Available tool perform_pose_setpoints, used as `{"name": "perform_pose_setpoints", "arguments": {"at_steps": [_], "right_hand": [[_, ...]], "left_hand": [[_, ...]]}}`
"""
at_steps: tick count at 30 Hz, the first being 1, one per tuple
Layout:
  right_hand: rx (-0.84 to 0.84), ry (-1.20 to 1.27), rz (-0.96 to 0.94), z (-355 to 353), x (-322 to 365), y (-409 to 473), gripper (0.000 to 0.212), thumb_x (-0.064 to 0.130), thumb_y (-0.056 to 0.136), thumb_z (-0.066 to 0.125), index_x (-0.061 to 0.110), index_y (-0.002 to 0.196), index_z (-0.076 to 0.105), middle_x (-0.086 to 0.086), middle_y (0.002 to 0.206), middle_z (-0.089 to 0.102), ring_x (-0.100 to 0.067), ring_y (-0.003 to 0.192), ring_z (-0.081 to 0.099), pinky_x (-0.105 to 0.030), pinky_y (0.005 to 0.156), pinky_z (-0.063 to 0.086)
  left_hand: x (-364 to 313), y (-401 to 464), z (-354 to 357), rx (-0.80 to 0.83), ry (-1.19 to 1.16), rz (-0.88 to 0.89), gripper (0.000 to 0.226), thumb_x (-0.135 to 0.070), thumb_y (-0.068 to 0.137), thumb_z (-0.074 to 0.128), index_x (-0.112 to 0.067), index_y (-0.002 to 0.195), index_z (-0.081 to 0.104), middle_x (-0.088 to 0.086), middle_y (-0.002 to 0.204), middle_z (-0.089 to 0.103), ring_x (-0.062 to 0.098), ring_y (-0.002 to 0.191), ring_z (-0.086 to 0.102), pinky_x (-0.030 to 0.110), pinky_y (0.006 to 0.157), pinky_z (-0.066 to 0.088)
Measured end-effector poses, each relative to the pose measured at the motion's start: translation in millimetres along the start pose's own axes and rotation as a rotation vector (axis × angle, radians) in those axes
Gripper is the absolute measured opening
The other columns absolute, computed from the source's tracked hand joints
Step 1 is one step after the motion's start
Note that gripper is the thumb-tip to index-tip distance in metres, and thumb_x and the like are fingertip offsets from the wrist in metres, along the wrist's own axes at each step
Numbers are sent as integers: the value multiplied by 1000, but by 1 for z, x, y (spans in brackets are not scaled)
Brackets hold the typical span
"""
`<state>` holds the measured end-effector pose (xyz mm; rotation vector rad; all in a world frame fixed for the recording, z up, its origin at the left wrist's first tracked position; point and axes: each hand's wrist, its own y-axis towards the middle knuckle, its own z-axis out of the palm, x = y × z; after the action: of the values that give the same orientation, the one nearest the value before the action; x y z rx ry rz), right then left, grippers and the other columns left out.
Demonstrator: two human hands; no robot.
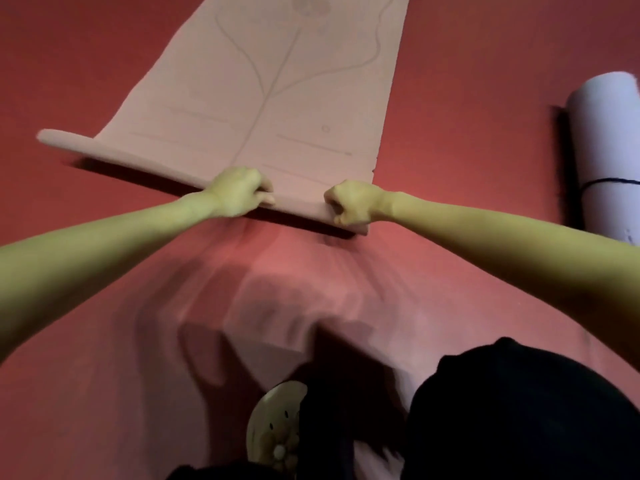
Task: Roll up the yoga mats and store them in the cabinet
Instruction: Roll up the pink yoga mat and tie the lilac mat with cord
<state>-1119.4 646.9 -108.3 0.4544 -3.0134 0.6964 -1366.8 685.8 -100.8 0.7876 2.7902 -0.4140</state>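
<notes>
Two hands seen in head view: left hand (239, 194) and right hand (351, 204) clenched on rolled near end of pink mat (263, 98), rest spread on floor beyond. Mat judged soft, light, springy; best gripped along roll. White rolled mat (604, 147) lies right of right hand.

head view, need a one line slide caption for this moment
Both hands, left and right, grip the rolled near end of a pink yoga mat on red floor; a rolled white mat lies beside.

Dim, red-tinted light throws hard shadows under the pink mat (249, 98), with motion blur low down and wide-angle bending.
</notes>
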Motion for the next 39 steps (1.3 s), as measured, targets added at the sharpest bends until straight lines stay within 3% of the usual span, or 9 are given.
{"name": "perform_pose_setpoints", "arguments": {"at_steps": [5, 9, 15, 18, 21, 26, 30, 35, 39], "right_hand": [[144, -82, 133, -11, -16, -53, 9, 17, 76, 63, 12, 80, 57, -7, 82, 59, -27, 76, 52, -30, 61, 41], [261, -61, 181, 4, -33, -71, 20, 21, 76, 65, 9, 91, 62, -10, 88, 62, -28, 80, 56, -28, 62, 42], [-78, 226, 34, 36, -46, -71, 33, 35, 92, 57, 8, 108, 49, -8, 97, 57, -28, 87, 54, -34, 70, 38], [-295, 290, -2, 54, -34, -64, 30, 23, 94, 50, 6, 119, 47, -11, 104, 60, -34, 93, 57, -34, 71, 38], [-583, 191, -86, 75, -14, -57, 38, 14, 84, 53, -1, 119, 51, -17, 106, 56, -36, 93, 53, -40, 76, 40], [-852, 64, -36, 105, 5, -35, 36, 19, 83, 63, -1, 112, 55, -22, 109, 56, -33, 92, 46, -39, 77, 32], [-988, -1, 4, 124, -1, -34, 36, 19, 89, 60, 7, 123, 62, -15, 113, 42, -30, 91, 40, -39, 76, 30], [-971, 48, 6, 132, -6, -36, 36, 15, 88, 66, 9, 120, 51, -18, 104, 58, -29, 88, 40, -38, 72, 30], [-898, 57, 59, 132, -2, -33, 24, 20, 92, 61, 5, 111, 59, -17, 105, 59, -29, 89, 40, -40, 73, 31]], "left_hand": [[-73, 9, 19, -19, -148, 161, 23, -27, 90, 63, -11, 102, 73, 13, 107, 71, 31, 105, 62, 34, 84, 44], [-114, 20, 31, -31, -222, 199, 23, -26, 88, 65, -8, 99, 74, 14, 104, 72, 30, 102, 63, 32, 81, 42], [-113, 31, 51, -26, -429, 128, 19, -24, 86, 69, -9, 96, 76, 9, 91, 74, 23, 89, 66, 31, 79, 46], [-94, 25, 58, -56, -436, 122, 19, -24, 87, 69, -9, 97, 72, 6, 86, 71, 21, 83, 63, 32, 80, 47], [-68, 7, 68, -254, -217, 196, 32, -28, 90, 61, -8, 116, 63, 9, 109, 66, 28, 102, 58, 36, 91, 43], [-17, -30, 87, -655, -15, 115, 27, -20, 87, 63, -6, 110, 61, 15, 109, 59, 28, 95, 48, 42, 85, 46], [16, -41, 93, -754, 85, 24, 18, -20, 90, 64, -9, 103, 65, 14, 101, 60, 30, 89, 51, 40, 78, 45], [36, -47, 98, -785, 127, -55, 18, -19, 92, 62, -11, 109, 62, 14, 99, 60, 28, 88, 51, 39, 70, 46], [43, -52, 102, -663, 78, -14, 28, -20, 91, 63, 2, 108, 57, 19, 109, 59, 28, 102, 49, 36, 86, 43]]}}
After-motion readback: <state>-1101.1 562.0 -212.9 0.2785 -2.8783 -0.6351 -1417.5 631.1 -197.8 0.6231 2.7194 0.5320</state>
